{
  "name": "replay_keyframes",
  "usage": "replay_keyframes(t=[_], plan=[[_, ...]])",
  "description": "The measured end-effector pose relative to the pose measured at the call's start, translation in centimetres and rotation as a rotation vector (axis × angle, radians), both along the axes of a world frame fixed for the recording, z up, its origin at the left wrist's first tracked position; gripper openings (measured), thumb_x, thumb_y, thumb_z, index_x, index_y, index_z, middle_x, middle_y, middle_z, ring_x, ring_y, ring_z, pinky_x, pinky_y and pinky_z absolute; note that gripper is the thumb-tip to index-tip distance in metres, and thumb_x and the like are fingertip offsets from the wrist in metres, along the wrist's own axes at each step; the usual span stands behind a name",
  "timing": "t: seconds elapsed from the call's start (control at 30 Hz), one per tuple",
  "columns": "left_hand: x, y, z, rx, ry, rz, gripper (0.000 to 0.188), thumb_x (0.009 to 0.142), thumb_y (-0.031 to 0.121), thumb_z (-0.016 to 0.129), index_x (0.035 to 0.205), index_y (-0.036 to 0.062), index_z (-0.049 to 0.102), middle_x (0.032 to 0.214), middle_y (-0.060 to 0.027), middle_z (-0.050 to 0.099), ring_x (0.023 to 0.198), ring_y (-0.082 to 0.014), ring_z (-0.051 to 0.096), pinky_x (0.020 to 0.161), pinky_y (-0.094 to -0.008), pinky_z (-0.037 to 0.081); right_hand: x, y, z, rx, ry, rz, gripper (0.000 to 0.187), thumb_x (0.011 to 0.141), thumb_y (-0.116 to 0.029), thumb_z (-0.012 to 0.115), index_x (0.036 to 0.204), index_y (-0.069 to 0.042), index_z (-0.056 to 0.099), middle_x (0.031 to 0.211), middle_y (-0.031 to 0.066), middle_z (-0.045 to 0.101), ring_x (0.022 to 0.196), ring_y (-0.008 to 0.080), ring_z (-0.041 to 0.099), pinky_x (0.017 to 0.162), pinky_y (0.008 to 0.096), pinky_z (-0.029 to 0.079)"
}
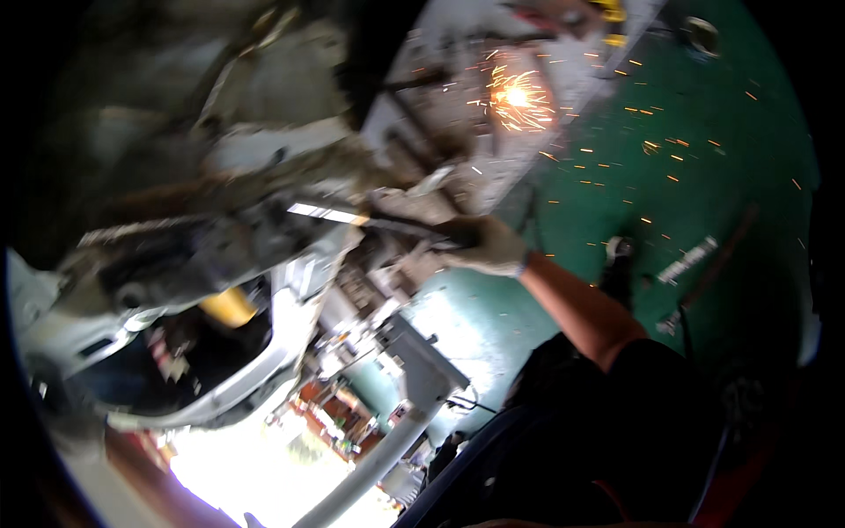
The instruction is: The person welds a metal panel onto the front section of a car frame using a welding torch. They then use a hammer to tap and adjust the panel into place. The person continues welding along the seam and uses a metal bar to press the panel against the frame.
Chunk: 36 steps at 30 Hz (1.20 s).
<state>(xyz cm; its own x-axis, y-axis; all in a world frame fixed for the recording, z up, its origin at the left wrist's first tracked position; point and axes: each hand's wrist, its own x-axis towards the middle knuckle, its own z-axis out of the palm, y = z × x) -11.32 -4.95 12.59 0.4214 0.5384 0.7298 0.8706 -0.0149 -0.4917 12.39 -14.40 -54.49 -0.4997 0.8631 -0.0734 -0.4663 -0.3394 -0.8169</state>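
Observation:
My right hand [493,246] wears a pale work glove and is closed around a dark, long-handled tool [405,226]. A bright, narrow, metallic end [326,213] points left from it, over a worn metal vehicle body [202,251]. Motion blur hides the tool's exact kind, and I cannot tell whether its end touches the metal. My bare forearm [572,304] comes in from the lower right out of a black sleeve. No part of my left hand shows.
Beyond my hand, orange sparks [518,95] burst from a bright spot on a grey surface and scatter over the green floor [704,194]. A shoe [619,248] shows beside my forearm. A grey post [378,466] stands at the lower middle, near strong glare.

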Motion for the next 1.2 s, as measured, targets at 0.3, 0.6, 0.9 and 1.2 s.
replay_keyframes(t=[0.3, 0.6, 0.9, 1.2], plan=[[5.0, -0.8, -3.6, 0.108, -0.068, 0.356, 0.047, 0.105, 0.024, 0.056, 0.145, 0.0008, 0.064, 0.120, -0.0146, 0.076, 0.100, -0.0211, 0.076, 0.070, -0.0311, 0.062, -2.6, 5.1, 1.8, -0.146, 0.162, 0.396, 0.040, 0.096, -0.029, 0.081, 0.124, -0.001, 0.075, 0.081, 0.0007, 0.071, 0.071, 0.0064, 0.062, 0.063, 0.0272, 0.050], [3.4, -1.4, -0.2, 0.046, 0.308, 0.294, 0.043, 0.104, 0.018, 0.062, 0.140, -0.0054, 0.064, 0.112, -0.0178, 0.077, 0.078, -0.0138, 0.074, 0.037, -0.0185, 0.029, -6.4, 7.0, 0.8, -0.110, 0.299, 0.502, 0.032, 0.098, -0.033, 0.078, 0.103, -0.002, 0.077, 0.073, 0.0015, 0.067, 0.064, 0.0092, 0.062, 0.059, 0.0289, 0.049], [2.3, -3.0, 0.5, 0.036, 0.391, 0.265, 0.044, 0.099, 0.009, 0.054, 0.138, -0.0111, 0.063, 0.133, -0.0231, 0.071, 0.111, -0.0271, 0.075, 0.078, -0.0257, 0.062, -5.6, 9.0, 1.5, -0.140, 0.407, 0.601, 0.027, 0.099, -0.030, 0.077, 0.100, -0.003, 0.075, 0.069, 0.0004, 0.063, 0.059, 0.0084, 0.058, 0.053, 0.0276, 0.045], [2.4, -3.3, 1.3, -0.054, 0.499, 0.420, 0.044, 0.103, 0.011, 0.056, 0.140, -0.0127, 0.060, 0.132, -0.0223, 0.070, 0.119, -0.0291, 0.070, 0.100, -0.0370, 0.056, -4.2, 9.4, 1.6, -0.136, 0.351, 0.624, 0.026, 0.100, -0.029, 0.077, 0.105, -0.003, 0.073, 0.066, 0.0004, 0.061, 0.053, 0.0075, 0.055, 0.047, 0.0262, 0.042]])
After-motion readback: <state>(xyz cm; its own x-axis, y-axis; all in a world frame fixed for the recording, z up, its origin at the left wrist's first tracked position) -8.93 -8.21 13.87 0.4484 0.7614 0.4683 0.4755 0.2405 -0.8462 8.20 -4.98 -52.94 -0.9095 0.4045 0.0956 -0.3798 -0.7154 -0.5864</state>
